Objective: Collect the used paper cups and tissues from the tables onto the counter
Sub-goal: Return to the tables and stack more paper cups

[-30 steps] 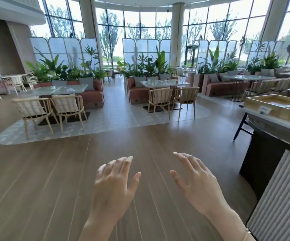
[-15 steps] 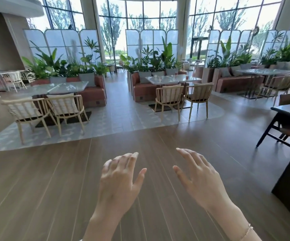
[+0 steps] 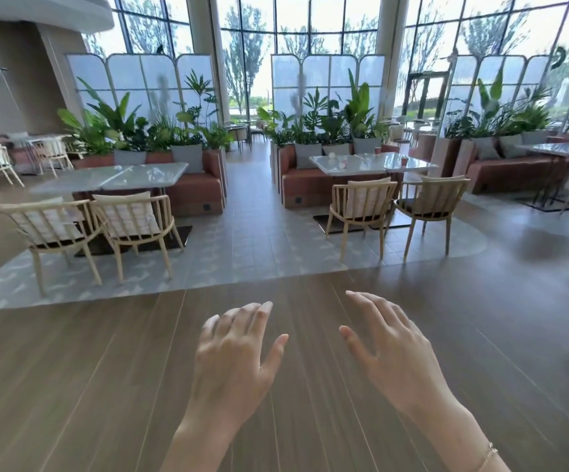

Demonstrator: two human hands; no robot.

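Left hand [image 3: 233, 362] and right hand [image 3: 399, 359] hover above the floor [image 3: 106, 386], each grip spread. Pale items [image 3: 333, 155] dot a far table [image 3: 395, 163].

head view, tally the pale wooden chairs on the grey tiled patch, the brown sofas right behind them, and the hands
pale wooden spindle-back chairs: 4
brown upholstered sofas: 2
bare hands: 2
total: 8

Both hands [image 3: 313, 362] hover empty above wooden floor [image 3: 72, 386].
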